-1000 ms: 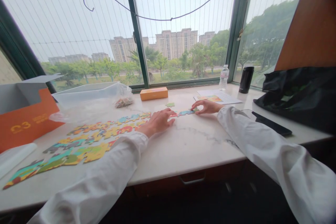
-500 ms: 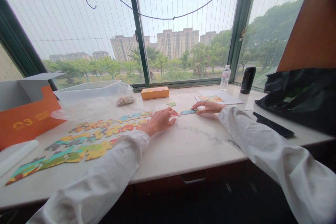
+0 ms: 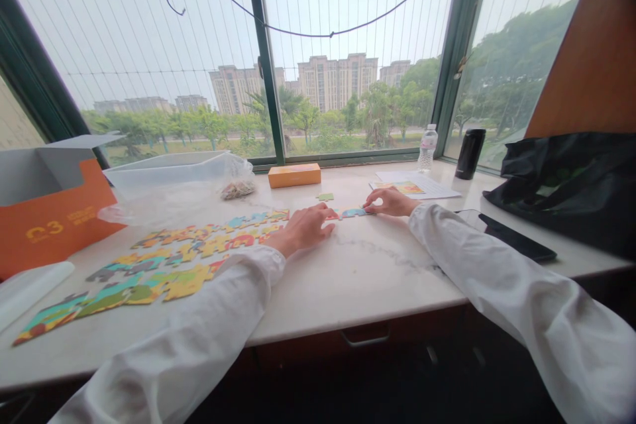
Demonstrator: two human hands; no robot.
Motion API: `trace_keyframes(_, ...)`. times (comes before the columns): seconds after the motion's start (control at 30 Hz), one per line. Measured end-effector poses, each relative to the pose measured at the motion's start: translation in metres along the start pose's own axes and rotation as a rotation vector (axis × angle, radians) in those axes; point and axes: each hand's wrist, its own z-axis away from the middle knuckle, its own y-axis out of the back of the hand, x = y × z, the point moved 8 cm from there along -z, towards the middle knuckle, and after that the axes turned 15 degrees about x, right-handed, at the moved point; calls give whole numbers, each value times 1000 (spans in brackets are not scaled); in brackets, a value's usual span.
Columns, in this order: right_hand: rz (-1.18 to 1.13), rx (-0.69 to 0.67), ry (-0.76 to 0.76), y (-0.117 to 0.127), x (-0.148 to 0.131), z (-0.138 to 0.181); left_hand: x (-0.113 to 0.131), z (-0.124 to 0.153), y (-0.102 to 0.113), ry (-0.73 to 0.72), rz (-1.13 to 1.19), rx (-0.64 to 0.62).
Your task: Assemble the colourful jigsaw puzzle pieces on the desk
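Observation:
A short row of joined jigsaw pieces [image 3: 352,212], blue with some red, lies on the white tabletop between my hands. My left hand [image 3: 309,228] rests palm down at the row's left end, fingers stretched over the pieces and thumb apart. At the other end, my right hand [image 3: 390,202] pinches a puzzle piece, mostly hidden by the fingertips. A single green piece [image 3: 325,197] lies just behind the row. To the left spread longer strips of joined pieces [image 3: 186,281], partly covered by my left forearm.
An orange box [image 3: 295,175] stands by the window. Further left are a clear bin [image 3: 163,169], a bag of small bits [image 3: 237,189] and a big orange carton [image 3: 54,218]. A bottle [image 3: 427,149], a black tumbler [image 3: 470,154], papers [image 3: 440,187] and a phone [image 3: 517,237] are right.
My right hand has shifted slightly left, its thumb and index finger now curled into a rounder pinch at the row's right end. The left hand stays nearly still.

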Motion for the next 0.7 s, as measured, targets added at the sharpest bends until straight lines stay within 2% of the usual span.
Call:
trace_keyframes(0.2,90,-35,-66,1,-3,-2,0,-1,0,-3,0,-5)
trace_keyframes(0.43,175,-40,-70,3,-5,-1,1,0,2,-4,-1,1)
trace_keyframes(0.7,29,-47,-108,-3,3,2,-11,-1,-4,94,-25,-2)
